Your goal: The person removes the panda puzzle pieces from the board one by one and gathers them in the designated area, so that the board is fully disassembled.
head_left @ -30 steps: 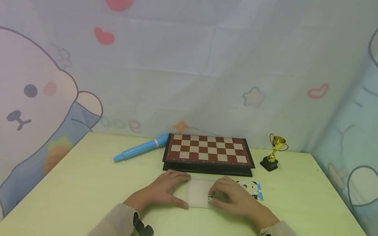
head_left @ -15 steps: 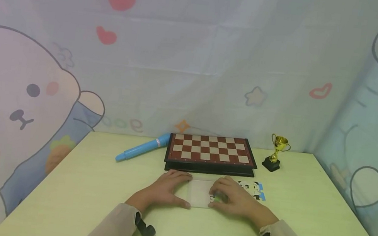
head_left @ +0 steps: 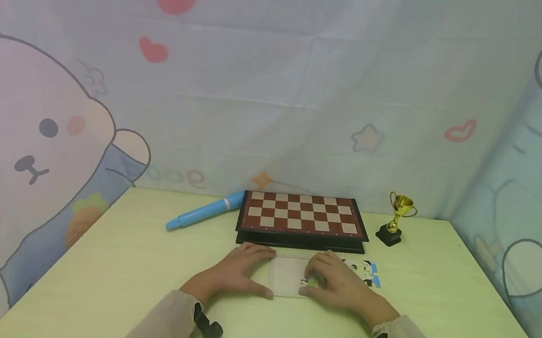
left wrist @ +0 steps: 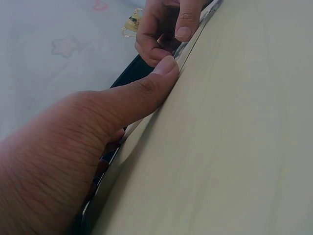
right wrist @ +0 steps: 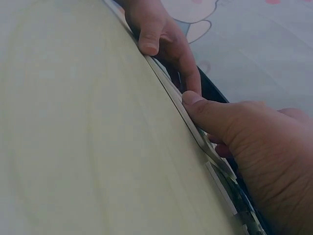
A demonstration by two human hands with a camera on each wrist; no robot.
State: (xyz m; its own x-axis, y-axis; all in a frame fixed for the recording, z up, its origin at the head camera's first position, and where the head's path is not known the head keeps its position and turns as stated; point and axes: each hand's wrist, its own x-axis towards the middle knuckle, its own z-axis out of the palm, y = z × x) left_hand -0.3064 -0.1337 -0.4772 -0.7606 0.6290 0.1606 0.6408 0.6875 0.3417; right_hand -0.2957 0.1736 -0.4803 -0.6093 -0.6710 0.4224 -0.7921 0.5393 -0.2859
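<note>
A flat white puzzle tray (head_left: 286, 276) lies between both hands on the table. My left hand (head_left: 239, 270) holds its left end, with the thumb (left wrist: 159, 78) at the near edge and the fingers at the far edge. Over the right end of the tray, my right hand (head_left: 333, 281) has curled fingers and its thumb (right wrist: 198, 104) by the near edge. It holds a small printed puzzle piece (head_left: 307, 282), mostly covered by the hand. Behind that hand lie joined panda puzzle pieces (head_left: 368, 272), black, white and blue, partly hidden.
A checkered chessboard box (head_left: 303, 217) stands just behind the tray. Left of it lies a blue pen-shaped object (head_left: 203, 214). To its right is a small gold trophy (head_left: 399, 209) on a black base. A printed cloth (head_left: 301, 83) hangs behind the table.
The right index finger has shifted slightly away to the far right, uncovering more of the puzzle piece. The left hand keeps its place on the tray. The head view has shifted slightly.
</note>
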